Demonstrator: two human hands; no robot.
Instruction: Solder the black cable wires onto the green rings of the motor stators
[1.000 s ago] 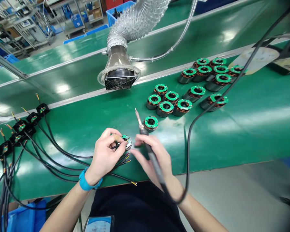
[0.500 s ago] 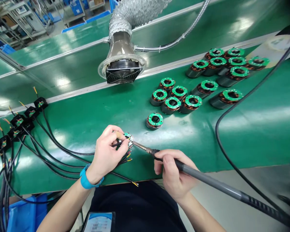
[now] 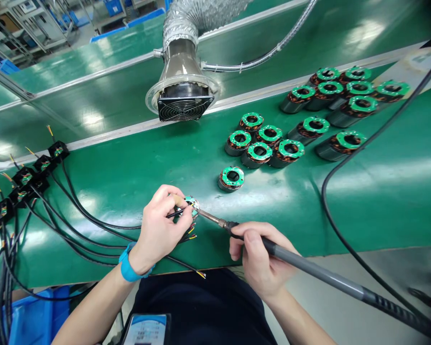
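One cable | between left hand fingertips | green board beyond

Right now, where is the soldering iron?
In the head view, the soldering iron is mostly right of centre in the right hand, its tip at the green circuit board beside the left hand.

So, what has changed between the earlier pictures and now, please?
The right hand has moved rightward; its grey-black pen-shaped soldering iron has swung from pointing away from the body to pointing left, metal tip at the round green circuit board. Nothing was taken up or let go. The left hand still holds the thin black cable there.
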